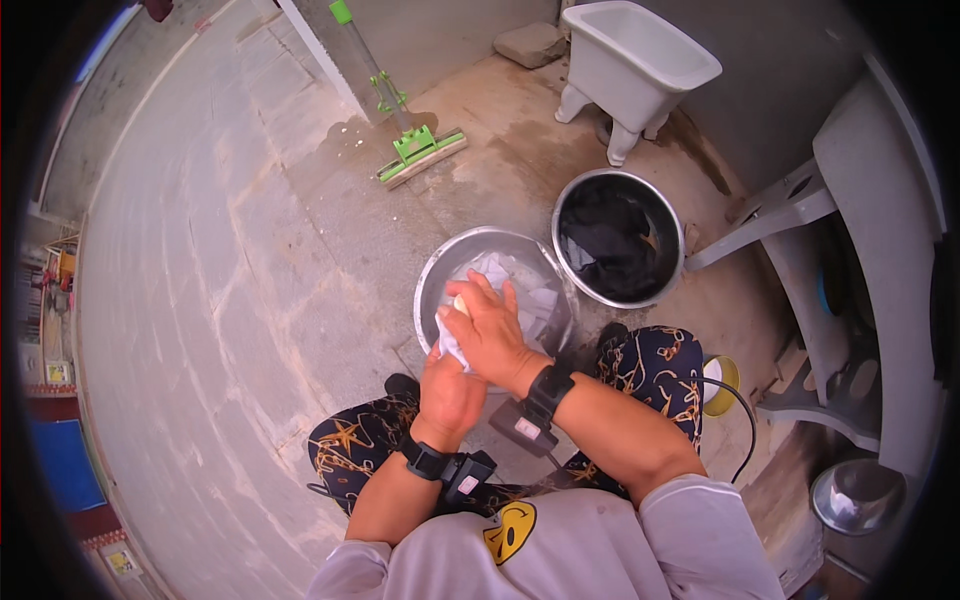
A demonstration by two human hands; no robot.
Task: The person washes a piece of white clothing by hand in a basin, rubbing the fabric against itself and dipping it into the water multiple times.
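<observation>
Left hand (450, 396): curled, gripping cloth (449, 347) | right hand (492, 332): half-curled around bar (460, 304) | floor (320, 240): below, dark-patched ahead | wall (460, 30): farther ahead

Just ahead of the right hand's fingers (482, 285), the far rim of the grey basin (448, 258) stands in the way; farther on, floor leads to the green mop (418, 147). Left of the fingers, past the rim, the paved floor (230, 280) offers a wide, open passage. To their right, a second basin (609, 173) blocks the way, close against the first, with a grey stand (770, 228) beyond. White cloth (449, 345) fills the space between right and left hand (450, 395). Behind the fingers, the left leg (350, 440) and right leg (655, 370) limit sideways room.
</observation>
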